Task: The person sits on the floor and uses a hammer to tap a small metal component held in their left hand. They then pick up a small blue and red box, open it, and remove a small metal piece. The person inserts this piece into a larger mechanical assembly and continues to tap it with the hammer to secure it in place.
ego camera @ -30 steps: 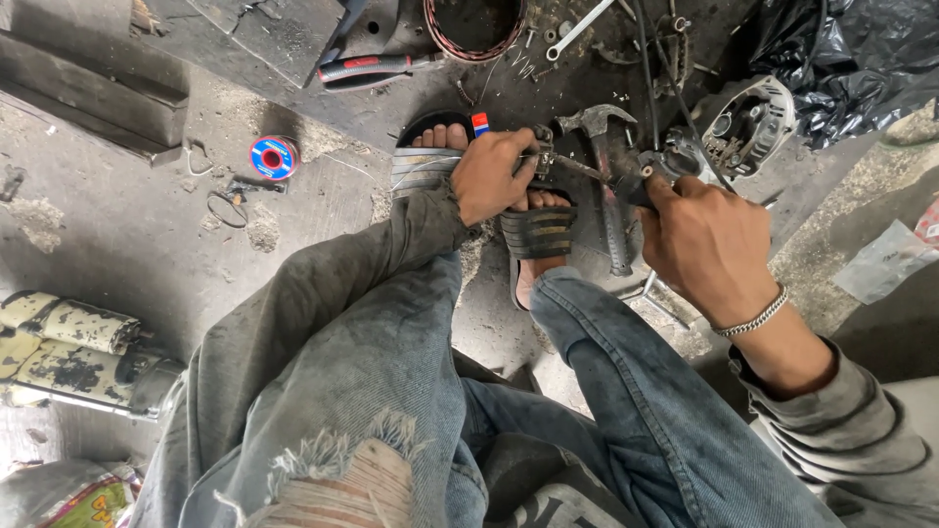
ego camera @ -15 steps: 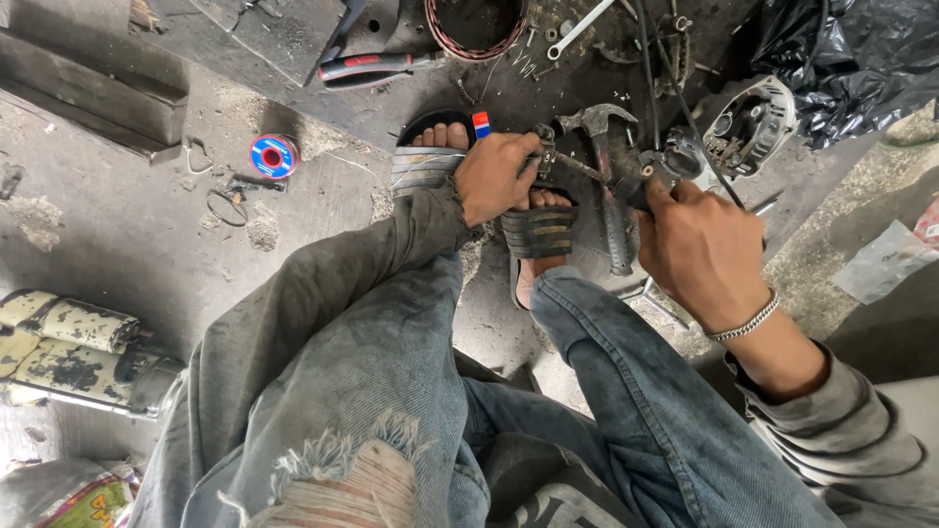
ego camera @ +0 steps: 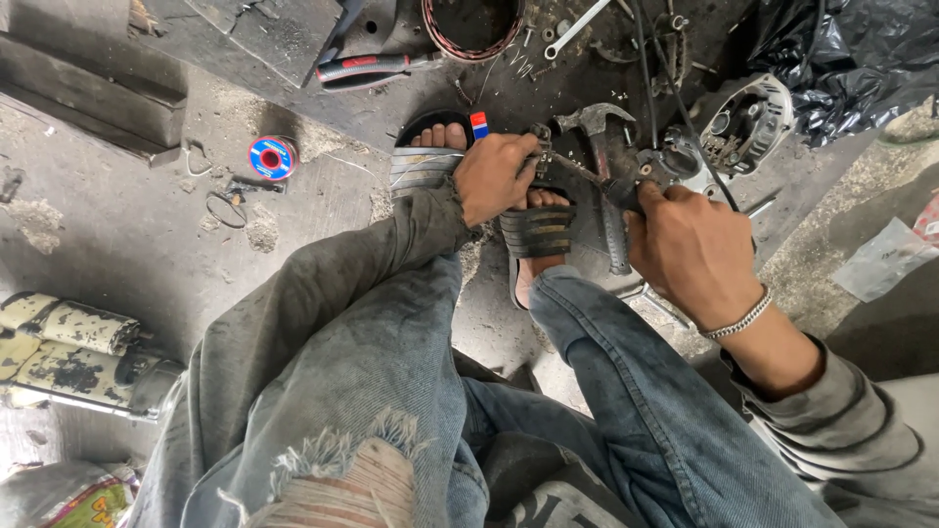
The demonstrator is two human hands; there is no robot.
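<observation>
Blue-and-red round spool (ego camera: pixel 272 157) lies on the concrete floor (ego camera: pixel 117 225) left of the feet; a crumpled clear plastic wrapper (ego camera: pixel 885 259) lies at the right edge, and a black plastic bag (ego camera: pixel 851 59) fills the upper right corner. A small red-white-blue tag (ego camera: pixel 479 124) sits beside the left sandal (ego camera: pixel 423 161). Compared with the frame half a second ago, both hands stay in nearly the same place above the sandals. The left hand (ego camera: pixel 496 176) is closed on a small greasy metal part (ego camera: pixel 541 147), held above the right sandal (ego camera: pixel 536 230). The right hand (ego camera: pixel 693 249) is closed around the dark handle of a tool (ego camera: pixel 587 176) whose thin metal tip meets the part. A claw hammer (ego camera: pixel 606 176) lies on the floor under the tool
</observation>
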